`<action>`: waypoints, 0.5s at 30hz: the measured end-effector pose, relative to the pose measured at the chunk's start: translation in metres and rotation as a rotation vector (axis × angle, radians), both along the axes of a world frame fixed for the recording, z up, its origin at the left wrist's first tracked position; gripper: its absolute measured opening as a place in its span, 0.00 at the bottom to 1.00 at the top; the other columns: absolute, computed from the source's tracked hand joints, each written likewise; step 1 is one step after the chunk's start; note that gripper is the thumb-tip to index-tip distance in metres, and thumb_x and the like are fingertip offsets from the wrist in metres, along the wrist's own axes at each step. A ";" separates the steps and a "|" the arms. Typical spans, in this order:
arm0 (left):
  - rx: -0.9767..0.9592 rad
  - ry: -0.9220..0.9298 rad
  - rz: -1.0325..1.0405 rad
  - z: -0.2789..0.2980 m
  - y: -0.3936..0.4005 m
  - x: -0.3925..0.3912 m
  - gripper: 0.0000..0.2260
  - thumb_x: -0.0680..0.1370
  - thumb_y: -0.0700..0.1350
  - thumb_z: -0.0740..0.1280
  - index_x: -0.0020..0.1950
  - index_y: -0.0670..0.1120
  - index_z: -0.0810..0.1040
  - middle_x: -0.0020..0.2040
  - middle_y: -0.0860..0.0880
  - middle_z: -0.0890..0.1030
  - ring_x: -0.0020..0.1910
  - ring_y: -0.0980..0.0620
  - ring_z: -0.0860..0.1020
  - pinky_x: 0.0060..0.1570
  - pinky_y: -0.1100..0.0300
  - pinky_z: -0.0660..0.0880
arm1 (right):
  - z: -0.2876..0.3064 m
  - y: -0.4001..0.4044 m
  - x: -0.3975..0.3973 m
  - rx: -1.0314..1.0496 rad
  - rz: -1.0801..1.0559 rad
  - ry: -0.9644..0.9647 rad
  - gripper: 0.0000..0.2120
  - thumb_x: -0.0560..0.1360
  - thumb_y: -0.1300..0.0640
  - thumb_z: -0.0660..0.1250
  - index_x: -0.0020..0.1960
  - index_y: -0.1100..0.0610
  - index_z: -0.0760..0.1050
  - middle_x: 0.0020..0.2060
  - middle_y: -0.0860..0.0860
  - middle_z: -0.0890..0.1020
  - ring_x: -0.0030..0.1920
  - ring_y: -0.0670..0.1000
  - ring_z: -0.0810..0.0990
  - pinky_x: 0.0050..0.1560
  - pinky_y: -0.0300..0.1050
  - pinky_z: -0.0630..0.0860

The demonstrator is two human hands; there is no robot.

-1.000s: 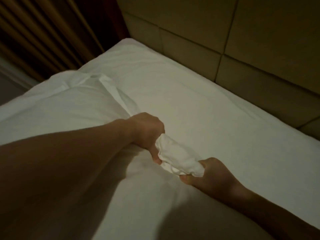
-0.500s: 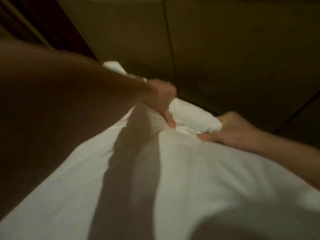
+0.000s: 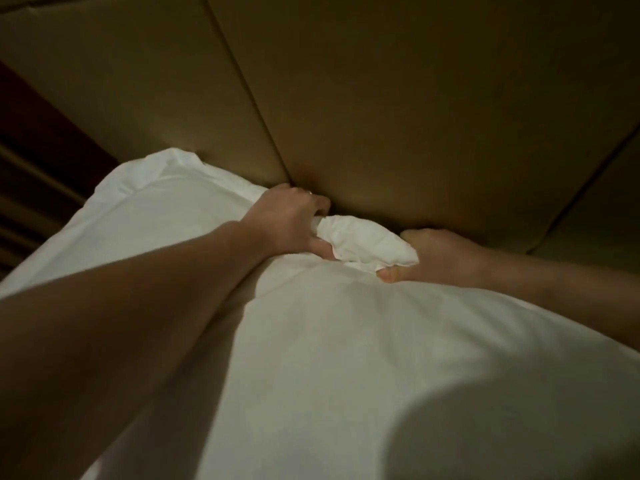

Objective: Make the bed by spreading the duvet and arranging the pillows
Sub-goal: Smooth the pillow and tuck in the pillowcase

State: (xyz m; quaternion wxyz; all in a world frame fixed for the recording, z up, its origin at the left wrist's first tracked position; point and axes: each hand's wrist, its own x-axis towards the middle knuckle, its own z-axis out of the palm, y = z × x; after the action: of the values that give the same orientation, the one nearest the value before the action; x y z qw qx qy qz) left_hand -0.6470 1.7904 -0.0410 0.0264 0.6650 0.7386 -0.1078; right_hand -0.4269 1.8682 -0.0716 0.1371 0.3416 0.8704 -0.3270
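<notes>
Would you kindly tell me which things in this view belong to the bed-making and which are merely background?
Part of the job:
- white pillow, its bunched top edge held against the headboard
- left hand, gripping that edge
- right hand, gripping that edge

Just there:
- padded headboard
- dark slatted wall at the left

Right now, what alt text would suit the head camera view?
Two bare hands, left hand and right hand, grip a bunched fold of white fabric bedding against a tan padded headboard in dim light. The forearms stretch across it.
</notes>
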 end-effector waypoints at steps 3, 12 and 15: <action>0.158 -0.146 0.034 0.014 -0.021 0.000 0.30 0.67 0.70 0.70 0.63 0.55 0.78 0.56 0.55 0.80 0.58 0.51 0.76 0.58 0.56 0.69 | 0.039 -0.014 0.005 0.141 0.033 0.071 0.24 0.77 0.35 0.62 0.65 0.50 0.67 0.63 0.46 0.74 0.57 0.50 0.74 0.53 0.45 0.70; 0.302 0.047 0.740 0.000 -0.108 -0.031 0.29 0.80 0.63 0.46 0.79 0.56 0.59 0.81 0.45 0.55 0.80 0.43 0.49 0.78 0.43 0.42 | -0.011 -0.055 0.026 0.237 -0.062 0.119 0.39 0.73 0.30 0.30 0.78 0.40 0.57 0.78 0.39 0.58 0.77 0.40 0.53 0.75 0.37 0.44; 0.151 -0.059 0.860 0.013 -0.086 -0.035 0.36 0.77 0.68 0.39 0.82 0.53 0.50 0.82 0.40 0.49 0.79 0.37 0.48 0.76 0.37 0.46 | 0.006 -0.052 0.023 0.369 -0.078 0.175 0.42 0.73 0.33 0.27 0.77 0.45 0.61 0.75 0.42 0.66 0.74 0.43 0.63 0.73 0.38 0.52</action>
State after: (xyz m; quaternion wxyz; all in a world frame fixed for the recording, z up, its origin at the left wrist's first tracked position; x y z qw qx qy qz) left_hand -0.6821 1.7043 -0.0283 0.0414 0.2997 0.9530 -0.0135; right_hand -0.4038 1.8164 -0.0658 -0.0167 0.3647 0.9102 -0.1958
